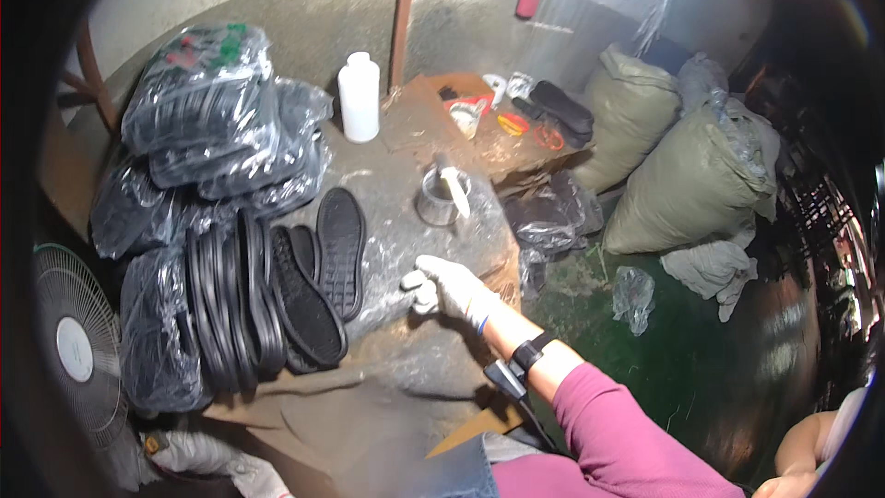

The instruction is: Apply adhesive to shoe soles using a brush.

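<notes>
My right hand [447, 290], in a white glove, hovers over the front right part of the covered table [396, 364]. Its fingers are half curled and apart, with nothing visible in them. Closest to it is a small clear cup [436, 208] with a white-handled brush [454, 191] leaning in it. To its left, several black shoe soles [241, 304] stand in a row on edge; one loose sole [342, 254] shows its tread. Low at the left, my left hand [207, 457] in a whitish glove is partly cut off, its fingers unclear, beside a small yellow-orange thing [155, 444].
Plastic-wrapped bundles of soles [207, 120] are piled at the back left, near a white bottle [359, 97]. A fan [76, 350] stands at the left. Stuffed sacks [678, 180] sit on the green floor at right. Another person's arm [802, 447] shows at the lower right.
</notes>
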{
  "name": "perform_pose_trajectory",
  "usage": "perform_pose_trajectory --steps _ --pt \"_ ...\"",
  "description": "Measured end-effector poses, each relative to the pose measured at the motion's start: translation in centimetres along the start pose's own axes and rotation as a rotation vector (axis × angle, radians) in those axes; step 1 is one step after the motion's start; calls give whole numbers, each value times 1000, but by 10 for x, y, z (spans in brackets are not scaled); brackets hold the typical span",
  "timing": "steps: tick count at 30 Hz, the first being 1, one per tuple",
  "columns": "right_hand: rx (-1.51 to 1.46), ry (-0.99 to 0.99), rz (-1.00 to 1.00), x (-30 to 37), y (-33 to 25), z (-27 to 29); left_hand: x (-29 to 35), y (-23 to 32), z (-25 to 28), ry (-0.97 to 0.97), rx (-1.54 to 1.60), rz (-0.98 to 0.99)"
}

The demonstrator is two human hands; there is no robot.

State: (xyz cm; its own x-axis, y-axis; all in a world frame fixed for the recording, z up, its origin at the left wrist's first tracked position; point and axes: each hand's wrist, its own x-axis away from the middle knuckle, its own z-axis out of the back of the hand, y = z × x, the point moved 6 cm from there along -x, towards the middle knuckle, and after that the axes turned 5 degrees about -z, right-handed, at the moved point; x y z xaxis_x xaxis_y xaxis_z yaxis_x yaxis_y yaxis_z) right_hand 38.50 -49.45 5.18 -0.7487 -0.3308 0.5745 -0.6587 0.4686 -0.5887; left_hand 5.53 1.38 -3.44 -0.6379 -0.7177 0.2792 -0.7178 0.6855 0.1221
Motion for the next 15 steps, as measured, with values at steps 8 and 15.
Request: perform_pose_trajectory --steps 8,15 --pt "0 -128 -52 -8 12 -14 18 13 -16 52 11 -40" --pt "22 -122 -57 -11 9 -11 27 0 -27 205 -143 -194"
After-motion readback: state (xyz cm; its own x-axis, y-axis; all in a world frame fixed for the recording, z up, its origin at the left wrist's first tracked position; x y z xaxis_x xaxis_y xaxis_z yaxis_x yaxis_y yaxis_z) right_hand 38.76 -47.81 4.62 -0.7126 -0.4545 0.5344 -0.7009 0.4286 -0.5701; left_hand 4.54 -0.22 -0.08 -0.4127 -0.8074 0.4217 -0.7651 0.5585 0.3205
